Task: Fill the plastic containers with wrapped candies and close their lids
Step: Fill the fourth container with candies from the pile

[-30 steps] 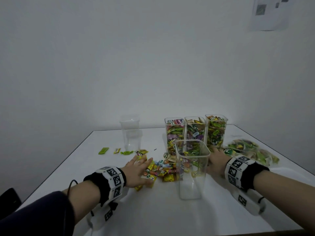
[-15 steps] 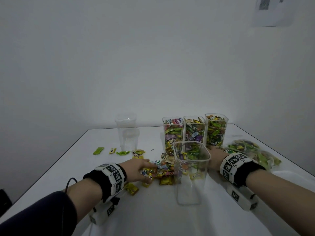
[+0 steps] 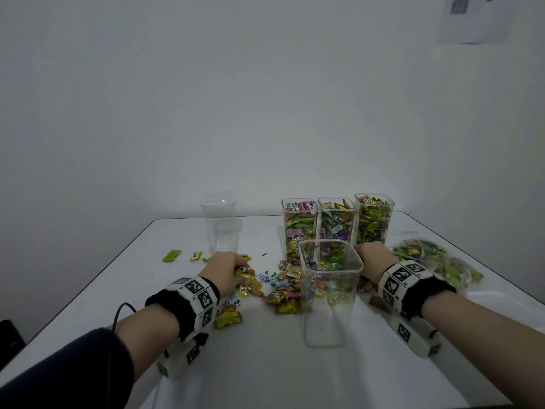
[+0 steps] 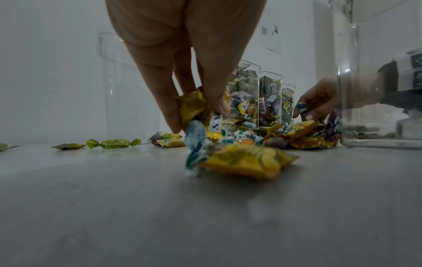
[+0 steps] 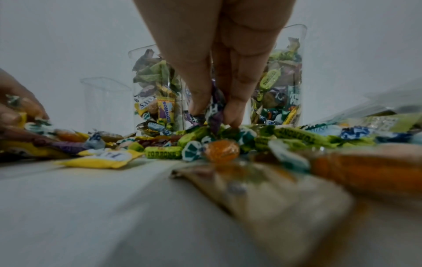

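Our left hand (image 3: 227,268) pinches yellow wrapped candies (image 4: 196,108); our right hand (image 3: 373,261) pinches a purple candy (image 5: 214,112). The empty square container (image 3: 330,290) stands between them, at three o'clock from the left hand, nearer the right.

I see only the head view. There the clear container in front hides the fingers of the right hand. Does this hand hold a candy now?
Observer: Yes. In the right wrist view the right hand pinches a purple-wrapped candy between its fingertips.
Operator: How does the left hand grip its candy?
Observer: The left wrist view shows the left hand clamping a yellow-wrapped candy between fingertips.
Operator: Is any label readable near the right hand?
Observer: Yes, "TORRONE" on a green candy lying below it.
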Demonstrator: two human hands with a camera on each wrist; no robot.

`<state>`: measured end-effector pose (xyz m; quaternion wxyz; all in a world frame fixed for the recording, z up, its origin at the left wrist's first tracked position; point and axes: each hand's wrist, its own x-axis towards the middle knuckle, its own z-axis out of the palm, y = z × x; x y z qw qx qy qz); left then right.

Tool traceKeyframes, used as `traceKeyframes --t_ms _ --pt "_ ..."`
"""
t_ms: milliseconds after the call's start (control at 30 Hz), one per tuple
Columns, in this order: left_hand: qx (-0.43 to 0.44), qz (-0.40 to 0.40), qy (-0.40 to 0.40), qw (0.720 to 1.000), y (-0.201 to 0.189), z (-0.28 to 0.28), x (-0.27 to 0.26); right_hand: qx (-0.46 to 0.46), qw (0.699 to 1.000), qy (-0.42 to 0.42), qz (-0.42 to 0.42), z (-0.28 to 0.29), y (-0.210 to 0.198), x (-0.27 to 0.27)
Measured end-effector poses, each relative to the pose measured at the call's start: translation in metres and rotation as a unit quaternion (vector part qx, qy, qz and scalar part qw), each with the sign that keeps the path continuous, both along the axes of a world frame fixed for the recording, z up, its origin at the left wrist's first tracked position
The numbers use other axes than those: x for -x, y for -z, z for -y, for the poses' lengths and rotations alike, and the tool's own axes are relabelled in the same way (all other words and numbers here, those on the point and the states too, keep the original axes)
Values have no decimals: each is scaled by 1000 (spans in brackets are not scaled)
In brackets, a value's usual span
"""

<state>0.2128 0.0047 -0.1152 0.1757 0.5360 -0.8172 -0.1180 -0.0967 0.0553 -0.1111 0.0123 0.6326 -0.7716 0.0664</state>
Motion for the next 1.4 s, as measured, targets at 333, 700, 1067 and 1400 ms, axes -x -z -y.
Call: traceKeyframes --t_ms 333,700,1067,1400 --pt "68 -91 -36 993 -5 -5 -2 73 995 -26 68 -11 -6 -3" --pt "103 -204 -62 971 -16 -18 -11 180 974 -51 130 -42 -24 -16" --pt "155 -472 -21 868 -57 -66 4 320 918 -56 228 -84 -53 -19" --pt "155 -460 122 866 -101 -99 65 377 880 -96 271 -103 -72 -25"
